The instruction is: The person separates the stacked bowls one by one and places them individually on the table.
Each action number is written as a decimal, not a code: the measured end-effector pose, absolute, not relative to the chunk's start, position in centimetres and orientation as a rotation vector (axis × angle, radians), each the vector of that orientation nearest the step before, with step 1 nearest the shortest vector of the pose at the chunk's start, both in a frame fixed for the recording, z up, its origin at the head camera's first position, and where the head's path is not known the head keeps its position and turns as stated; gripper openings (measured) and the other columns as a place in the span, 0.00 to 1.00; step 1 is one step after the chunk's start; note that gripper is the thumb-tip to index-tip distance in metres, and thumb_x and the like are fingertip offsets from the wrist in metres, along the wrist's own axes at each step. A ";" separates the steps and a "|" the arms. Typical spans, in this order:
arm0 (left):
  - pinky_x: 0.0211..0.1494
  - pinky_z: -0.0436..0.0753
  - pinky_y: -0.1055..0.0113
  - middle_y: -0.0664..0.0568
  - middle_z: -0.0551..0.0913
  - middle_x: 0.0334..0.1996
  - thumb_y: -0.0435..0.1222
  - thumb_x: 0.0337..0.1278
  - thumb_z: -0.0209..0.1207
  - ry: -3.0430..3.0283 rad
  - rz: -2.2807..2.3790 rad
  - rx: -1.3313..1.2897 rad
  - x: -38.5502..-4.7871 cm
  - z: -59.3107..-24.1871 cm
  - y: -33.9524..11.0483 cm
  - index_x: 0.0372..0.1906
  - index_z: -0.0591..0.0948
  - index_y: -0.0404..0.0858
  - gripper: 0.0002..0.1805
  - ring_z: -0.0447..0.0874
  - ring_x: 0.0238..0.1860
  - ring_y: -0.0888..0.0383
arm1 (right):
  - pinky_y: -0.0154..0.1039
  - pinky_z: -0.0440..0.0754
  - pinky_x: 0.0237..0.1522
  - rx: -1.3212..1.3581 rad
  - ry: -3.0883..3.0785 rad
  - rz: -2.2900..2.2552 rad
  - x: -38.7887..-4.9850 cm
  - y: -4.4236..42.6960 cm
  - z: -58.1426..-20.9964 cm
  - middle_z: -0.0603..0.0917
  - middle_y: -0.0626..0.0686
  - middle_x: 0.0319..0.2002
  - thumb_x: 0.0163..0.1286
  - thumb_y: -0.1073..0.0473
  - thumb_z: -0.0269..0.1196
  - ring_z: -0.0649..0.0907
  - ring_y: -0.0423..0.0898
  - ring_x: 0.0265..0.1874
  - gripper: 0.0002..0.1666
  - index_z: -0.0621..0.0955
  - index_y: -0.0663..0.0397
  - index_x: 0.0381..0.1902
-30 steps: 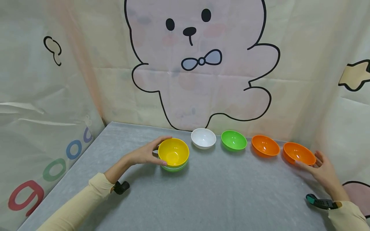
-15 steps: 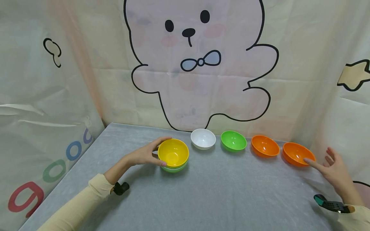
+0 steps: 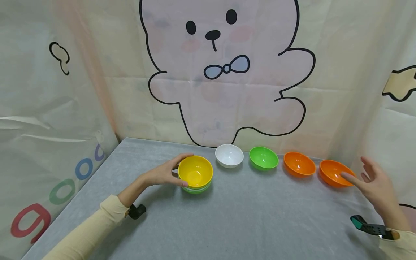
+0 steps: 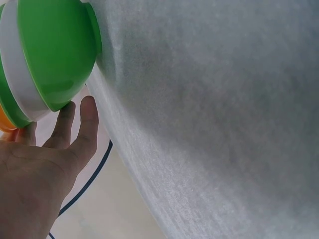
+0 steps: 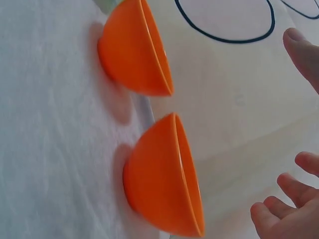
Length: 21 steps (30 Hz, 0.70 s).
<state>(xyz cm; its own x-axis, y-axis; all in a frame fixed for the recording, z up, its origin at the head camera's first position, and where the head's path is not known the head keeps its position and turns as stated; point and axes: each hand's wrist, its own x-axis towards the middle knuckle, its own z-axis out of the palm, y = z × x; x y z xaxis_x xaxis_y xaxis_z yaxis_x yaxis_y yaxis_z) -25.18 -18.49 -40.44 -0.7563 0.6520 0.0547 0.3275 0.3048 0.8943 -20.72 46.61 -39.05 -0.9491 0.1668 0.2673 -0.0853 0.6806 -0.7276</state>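
Note:
My left hand (image 3: 166, 171) holds the left side of a stack of nested bowls, thumb in front and fingers behind. A yellow bowl (image 3: 195, 171) sits on top, its rim by the thumb. Below it, the left wrist view shows a green bowl, a white bowl (image 4: 20, 64) and another green bowl (image 4: 60, 50) at the base, on the cloth. To the right, my right hand (image 3: 378, 189) is raised beside the rightmost orange bowl (image 3: 334, 173), fingers spread and holding nothing. The right wrist view shows a gap between this orange bowl (image 5: 159, 174) and the fingers.
Along the back edge of the grey cloth-covered table (image 3: 240, 220) stand a white bowl (image 3: 229, 156), a green bowl (image 3: 263, 158) and another orange bowl (image 3: 298, 164), spaced apart. A printed curtain (image 3: 341, 90) hangs directly behind them.
My right hand has let go of the rightmost orange bowl and moved up and to the right of it. The left hand and its stack stay in place.

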 end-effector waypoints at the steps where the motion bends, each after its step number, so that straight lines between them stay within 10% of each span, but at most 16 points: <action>1: 0.62 0.76 0.46 0.49 0.62 0.73 0.39 0.54 0.74 2.260 1.432 0.885 -25.2 -40.4 -18.5 0.80 0.55 0.44 0.54 0.63 0.70 0.42 | 0.20 0.52 0.60 -0.041 -2.580 1.140 -20.8 46.3 -39.0 0.41 0.65 0.80 0.74 0.53 0.66 0.43 0.62 0.77 0.55 0.43 0.58 0.82; 9: 0.62 0.77 0.49 0.49 0.63 0.73 0.39 0.53 0.75 2.270 1.424 0.879 -25.3 -40.4 -18.4 0.80 0.56 0.47 0.53 0.64 0.70 0.43 | 0.19 0.63 0.58 0.134 -2.535 1.200 -20.9 44.5 -38.6 0.55 0.51 0.79 0.73 0.58 0.67 0.56 0.47 0.77 0.49 0.54 0.44 0.82; 21: 0.62 0.77 0.49 0.49 0.62 0.73 0.40 0.53 0.75 2.275 1.421 0.869 -25.3 -40.3 -18.5 0.80 0.55 0.48 0.53 0.63 0.71 0.43 | 0.25 0.78 0.47 0.384 -2.383 1.411 -22.4 39.9 -38.7 0.77 0.43 0.61 0.65 0.74 0.69 0.81 0.33 0.54 0.37 0.71 0.64 0.70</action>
<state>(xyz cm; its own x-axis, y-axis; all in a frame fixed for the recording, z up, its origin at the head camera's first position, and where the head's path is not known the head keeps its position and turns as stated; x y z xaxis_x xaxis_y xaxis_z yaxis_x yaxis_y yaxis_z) -25.28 -18.45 -40.33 -0.7633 0.6443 0.0473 0.3253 0.3200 0.8898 -22.36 39.93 -38.70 -0.9041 -0.0563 0.4237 -0.3986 0.4688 -0.7882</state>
